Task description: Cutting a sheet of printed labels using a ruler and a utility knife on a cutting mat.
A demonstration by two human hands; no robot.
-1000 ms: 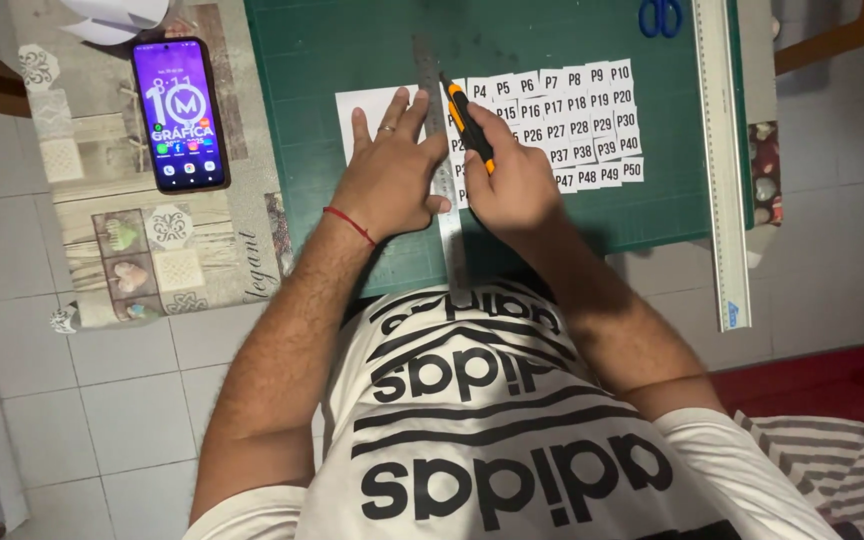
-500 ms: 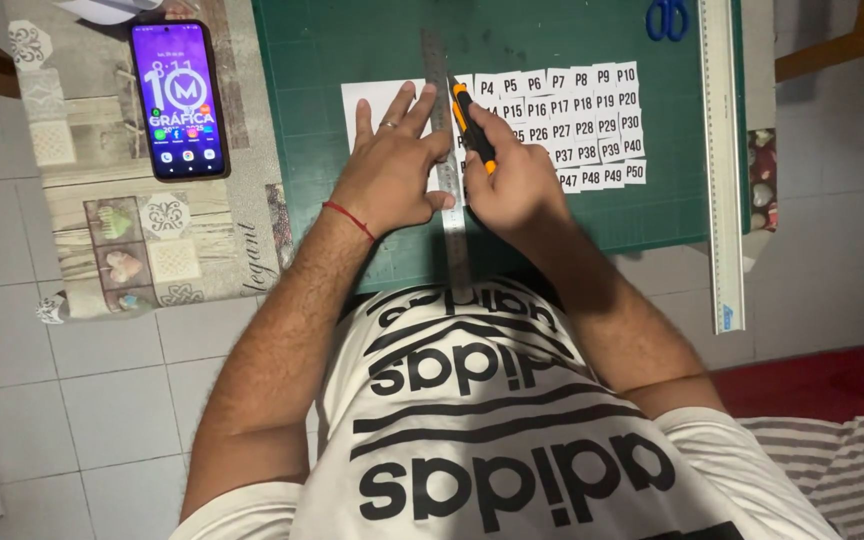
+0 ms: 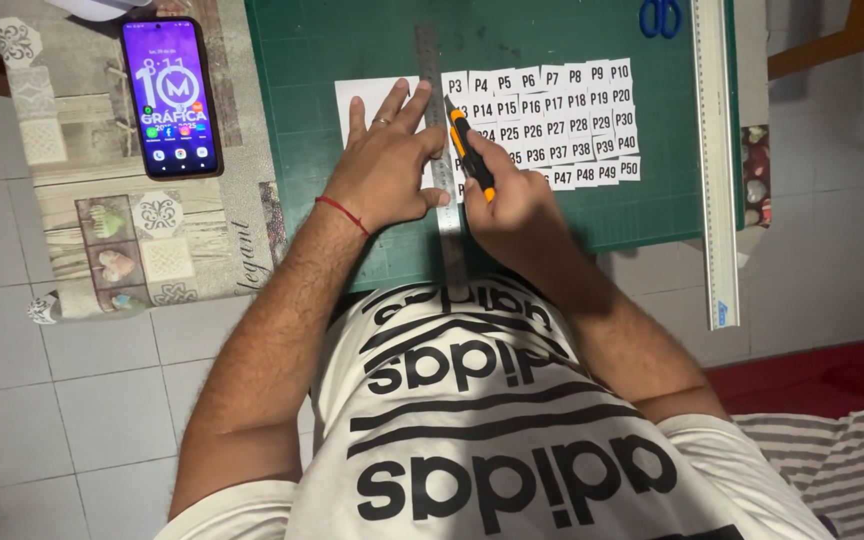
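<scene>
A white sheet of small printed labels (image 3: 572, 125) lies on a green cutting mat (image 3: 302, 120). A steel ruler (image 3: 430, 70) runs down the sheet's left part. My left hand (image 3: 387, 160) presses flat on the ruler and paper, fingers spread, a red string on the wrist. My right hand (image 3: 507, 190) grips an orange and black utility knife (image 3: 470, 150) whose tip sits against the ruler's right edge near the top of the sheet.
A lit smartphone (image 3: 170, 95) lies on a patterned cloth (image 3: 142, 240) to the left. A long white ruler (image 3: 717, 170) runs along the mat's right side. Blue scissors (image 3: 660, 15) rest at the top. White floor tiles (image 3: 82, 400) show below.
The view has shifted slightly. My right hand and knife have moved up along the ruler toward the sheet's top edge. The left hand stays pressed on the ruler.
</scene>
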